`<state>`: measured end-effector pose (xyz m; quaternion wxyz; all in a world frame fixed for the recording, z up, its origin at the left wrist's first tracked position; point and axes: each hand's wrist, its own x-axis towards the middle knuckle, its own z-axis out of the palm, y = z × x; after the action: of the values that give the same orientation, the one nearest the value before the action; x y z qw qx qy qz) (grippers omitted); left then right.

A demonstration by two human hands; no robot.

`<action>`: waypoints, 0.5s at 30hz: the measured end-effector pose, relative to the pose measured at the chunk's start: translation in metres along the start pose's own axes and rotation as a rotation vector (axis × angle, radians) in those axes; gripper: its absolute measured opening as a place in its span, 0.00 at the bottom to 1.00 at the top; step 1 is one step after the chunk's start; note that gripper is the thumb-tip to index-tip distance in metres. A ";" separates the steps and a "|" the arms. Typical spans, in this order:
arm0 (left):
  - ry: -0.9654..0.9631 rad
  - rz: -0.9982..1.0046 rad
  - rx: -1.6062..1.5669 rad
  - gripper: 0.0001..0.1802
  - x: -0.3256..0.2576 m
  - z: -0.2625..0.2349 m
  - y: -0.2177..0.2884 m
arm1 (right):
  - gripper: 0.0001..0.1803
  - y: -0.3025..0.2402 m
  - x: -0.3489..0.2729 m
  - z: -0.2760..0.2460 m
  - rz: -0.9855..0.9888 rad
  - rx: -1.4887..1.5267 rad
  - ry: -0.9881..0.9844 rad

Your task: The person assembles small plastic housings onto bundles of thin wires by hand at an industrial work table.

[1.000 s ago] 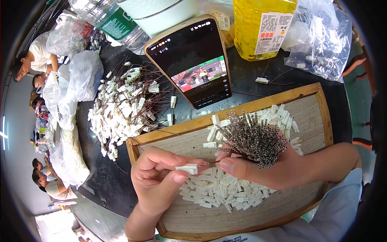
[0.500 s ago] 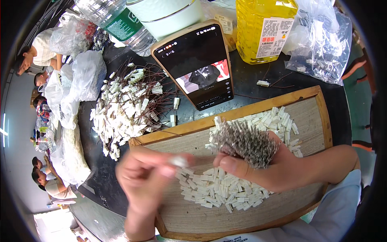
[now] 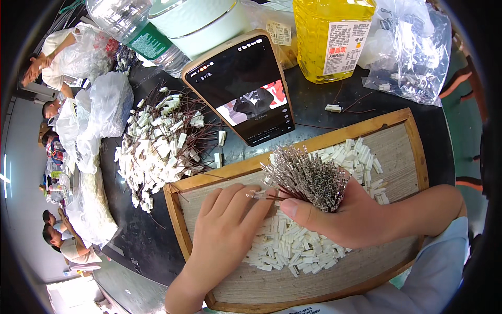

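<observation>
My right hand (image 3: 361, 217) is closed around a thick bundle of thin brown wires with crimped metal terminals (image 3: 314, 180), the silvery ends fanned upward. A few wire ends (image 3: 257, 194) stick out leftward from the bundle, past my right thumb, against the fingers of my left hand. My left hand (image 3: 225, 225) is back up over the wooden-framed tray (image 3: 235, 290), its fingers apart and bent downward, no object visible in them. Its thumb and fingertips are partly hidden. Loose white plastic connector housings (image 3: 298, 251) lie in the tray below and behind both hands.
Beyond the tray at left lies a heap of white connectors on brown wires (image 3: 157, 152). A phone (image 3: 243, 89) leans behind the tray, near a light-green container (image 3: 196, 26), a water bottle (image 3: 144, 36) and a yellow-liquid jug (image 3: 332, 47). Plastic bags (image 3: 107, 104) and co-workers are at left.
My left hand has turned palm down and moved right; the white connector seen in its fingers is out of sight. A few wire ends now stand apart from the bundle. My right hand keeps its hold.
</observation>
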<state>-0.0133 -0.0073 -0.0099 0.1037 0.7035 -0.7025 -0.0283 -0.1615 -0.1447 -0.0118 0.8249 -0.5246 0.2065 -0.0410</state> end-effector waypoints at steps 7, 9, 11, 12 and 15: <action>0.057 -0.054 -0.067 0.19 0.001 0.004 -0.007 | 0.08 0.006 0.000 0.000 -0.113 0.023 -0.009; 0.037 -0.058 -0.085 0.19 0.001 0.001 -0.008 | 0.08 0.005 0.000 -0.001 -0.086 0.005 -0.029; 0.018 -0.058 -0.104 0.18 0.001 0.002 -0.008 | 0.07 0.003 0.000 -0.002 -0.060 -0.015 -0.047; 0.046 -0.041 -0.131 0.17 0.001 0.005 -0.010 | 0.07 0.001 -0.001 -0.002 -0.037 -0.023 -0.044; 0.136 -0.127 -0.374 0.14 -0.002 -0.001 -0.005 | 0.07 0.000 0.001 -0.002 -0.032 -0.019 -0.035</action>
<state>-0.0084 -0.0057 -0.0097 0.2777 0.7152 -0.6306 -0.1172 -0.1613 -0.1465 -0.0123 0.8226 -0.5364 0.1840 -0.0431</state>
